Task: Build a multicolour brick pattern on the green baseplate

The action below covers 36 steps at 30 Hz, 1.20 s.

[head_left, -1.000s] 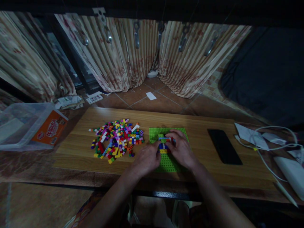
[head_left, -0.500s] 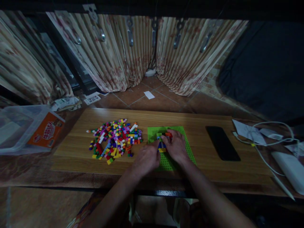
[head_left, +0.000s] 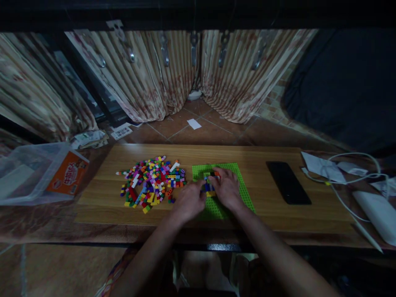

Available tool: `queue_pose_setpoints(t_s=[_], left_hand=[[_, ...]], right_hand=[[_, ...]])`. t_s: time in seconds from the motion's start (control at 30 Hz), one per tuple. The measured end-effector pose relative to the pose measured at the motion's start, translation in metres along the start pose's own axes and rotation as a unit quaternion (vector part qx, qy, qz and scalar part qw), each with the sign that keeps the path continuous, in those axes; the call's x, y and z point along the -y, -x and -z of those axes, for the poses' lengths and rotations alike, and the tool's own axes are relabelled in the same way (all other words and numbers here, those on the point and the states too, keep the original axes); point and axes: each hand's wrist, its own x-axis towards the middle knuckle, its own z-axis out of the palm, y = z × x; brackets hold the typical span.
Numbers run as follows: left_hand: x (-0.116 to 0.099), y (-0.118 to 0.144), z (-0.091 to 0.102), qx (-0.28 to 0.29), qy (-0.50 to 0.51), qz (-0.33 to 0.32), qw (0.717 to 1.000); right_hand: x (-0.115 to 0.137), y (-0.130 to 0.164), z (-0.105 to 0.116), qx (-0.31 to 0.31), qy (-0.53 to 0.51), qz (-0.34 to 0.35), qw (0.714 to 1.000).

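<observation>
Pressing bricks onto small brick stack mid green baseplate — left hand steadying, right hand pinching stack top; push straight down, keep baseplate flat on desk.

A wooden counter carries everything here. Directly under the hands lies a green baseplate, flat on the wood, with a small stack of bricks standing on it between the fingers. Just left of the left hand a loose heap of coloured bricks spreads over the surface. Well to the right of the right hand a black phone lies flat, face up.
</observation>
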Motion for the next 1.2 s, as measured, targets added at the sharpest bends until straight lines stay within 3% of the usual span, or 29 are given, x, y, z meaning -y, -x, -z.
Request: queue_pose_setpoints(t_s=[0.1,0.17,0.53,0.7,0.83,1.0,1.2], left_hand=[[0.009,-0.008,0.002,-0.038,0.09,0.052,0.994],[0.015,-0.014,0.002,-0.056,0.149,0.05,0.986],[0.029,-0.027,-0.005,-0.033,0.278,0.01,0.96],[0.032,-0.028,-0.003,-0.015,0.273,0.007,0.962],[0.033,-0.029,-0.003,-0.032,0.252,-0.004,0.967],[0.022,-0.023,-0.003,-0.075,0.141,0.015,0.987],[0.004,-0.014,-0.004,-0.084,0.012,0.021,0.996]], right_hand=[[0.0,0.0,0.001,0.003,0.004,-0.002,1.0],[-0.001,-0.001,0.002,0.007,0.005,-0.009,1.0],[-0.007,-0.004,0.004,0.004,-0.027,0.013,1.0],[-0.013,-0.014,0.012,-0.006,-0.128,-0.013,0.992],[-0.015,-0.019,0.016,-0.037,-0.189,-0.056,0.98],[-0.015,-0.018,0.016,-0.037,-0.216,-0.056,0.974],[-0.016,-0.019,0.015,-0.037,-0.219,-0.052,0.974]])
